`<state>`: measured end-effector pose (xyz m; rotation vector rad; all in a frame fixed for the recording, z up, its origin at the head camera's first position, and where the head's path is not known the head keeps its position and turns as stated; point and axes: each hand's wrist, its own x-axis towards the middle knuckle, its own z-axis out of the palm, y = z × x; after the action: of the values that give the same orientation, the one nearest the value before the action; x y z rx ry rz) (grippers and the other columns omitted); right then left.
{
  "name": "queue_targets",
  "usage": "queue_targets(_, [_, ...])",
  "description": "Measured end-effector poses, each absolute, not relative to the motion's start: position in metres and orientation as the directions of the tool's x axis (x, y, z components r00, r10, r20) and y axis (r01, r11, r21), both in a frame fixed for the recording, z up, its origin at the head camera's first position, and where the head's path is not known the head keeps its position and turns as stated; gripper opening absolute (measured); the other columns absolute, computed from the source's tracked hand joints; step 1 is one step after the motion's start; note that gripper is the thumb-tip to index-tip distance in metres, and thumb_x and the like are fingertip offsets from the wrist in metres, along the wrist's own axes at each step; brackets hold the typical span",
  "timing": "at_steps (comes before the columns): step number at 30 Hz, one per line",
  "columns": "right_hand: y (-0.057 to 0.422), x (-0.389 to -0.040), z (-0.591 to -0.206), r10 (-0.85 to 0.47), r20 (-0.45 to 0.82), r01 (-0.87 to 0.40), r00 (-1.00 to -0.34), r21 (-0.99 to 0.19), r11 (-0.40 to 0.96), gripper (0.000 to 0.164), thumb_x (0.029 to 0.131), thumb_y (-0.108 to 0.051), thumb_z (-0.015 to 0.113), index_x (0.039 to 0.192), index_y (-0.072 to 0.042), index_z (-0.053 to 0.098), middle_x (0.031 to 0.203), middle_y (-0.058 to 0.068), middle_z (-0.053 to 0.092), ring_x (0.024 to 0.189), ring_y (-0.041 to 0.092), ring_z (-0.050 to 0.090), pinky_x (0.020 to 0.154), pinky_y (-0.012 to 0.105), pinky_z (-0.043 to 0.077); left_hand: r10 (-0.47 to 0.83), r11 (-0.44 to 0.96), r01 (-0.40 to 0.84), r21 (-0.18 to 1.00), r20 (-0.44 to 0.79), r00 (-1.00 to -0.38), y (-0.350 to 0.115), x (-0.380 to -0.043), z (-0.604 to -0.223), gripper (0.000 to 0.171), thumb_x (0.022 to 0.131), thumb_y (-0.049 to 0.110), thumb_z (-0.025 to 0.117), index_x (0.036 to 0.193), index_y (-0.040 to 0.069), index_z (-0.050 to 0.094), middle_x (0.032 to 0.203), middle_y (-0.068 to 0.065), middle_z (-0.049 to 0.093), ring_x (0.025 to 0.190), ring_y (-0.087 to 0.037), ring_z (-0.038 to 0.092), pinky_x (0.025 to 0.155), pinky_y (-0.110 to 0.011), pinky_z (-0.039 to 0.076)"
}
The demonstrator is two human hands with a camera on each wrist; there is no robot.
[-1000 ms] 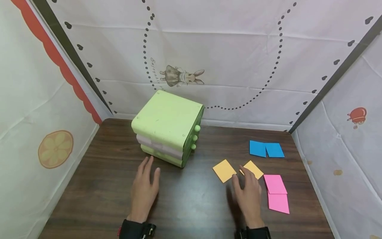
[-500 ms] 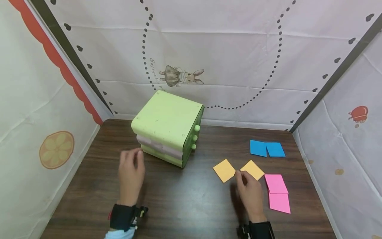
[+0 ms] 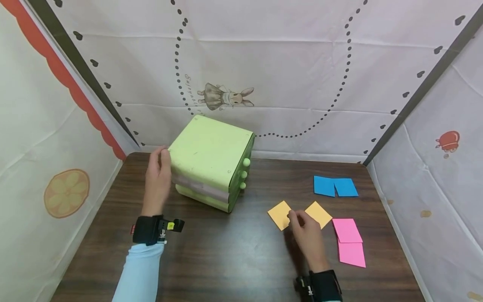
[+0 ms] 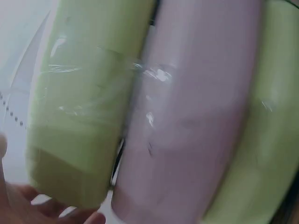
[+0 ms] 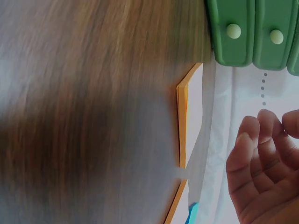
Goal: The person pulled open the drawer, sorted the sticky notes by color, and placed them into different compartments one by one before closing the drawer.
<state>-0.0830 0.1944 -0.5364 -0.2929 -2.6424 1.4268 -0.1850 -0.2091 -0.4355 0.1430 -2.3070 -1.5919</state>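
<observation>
A light green drawer box (image 3: 211, 151) with a pale mauve middle layer stands at the table's back left. My left hand (image 3: 157, 178) is at its left side, fingertips right at the edge. In the left wrist view, the fingers (image 4: 56, 210) bend around the end of one green layer, the thumb off to the left. My right hand (image 3: 307, 239) hovers over the table with its fingers loosely curled, holding nothing. In the head view it overlaps two yellow-orange sticky note pads, the left pad (image 3: 278, 216) and the right pad (image 3: 320, 213).
Two blue sticky notes (image 3: 336, 186) lie behind the orange ones, and two pink ones (image 3: 351, 242) lie to the right. Round green knobs (image 3: 244, 174) project from the box's right face. White printed cloth walls (image 3: 302, 75) enclose the wooden table (image 3: 234, 260) at the back and sides.
My left hand has moved from the table in front of the box up and back to its left side. The right fingers have drawn together, and that hand has shifted slightly left.
</observation>
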Motion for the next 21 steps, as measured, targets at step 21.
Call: queue_targets(21, [0.155, -0.112, -0.498, 0.034, 0.149, -0.127, -0.988, -0.926, 0.355, 0.025, 0.11, -0.028, 0.064, 0.131, -0.018, 0.072, 0.107, 0.001, 0.075, 0.094, 0.019, 0.074, 0.083, 0.034, 0.063, -0.189, 0.399, 0.103, 0.911, 0.192, -0.963, -0.202, -0.176, -0.442, 0.061, 0.11, 0.061, 0.043, 0.162, 0.029, 0.043, 0.154, -0.008, 0.053, 0.119, -0.028, 0.052, 0.104, -0.057, 0.042])
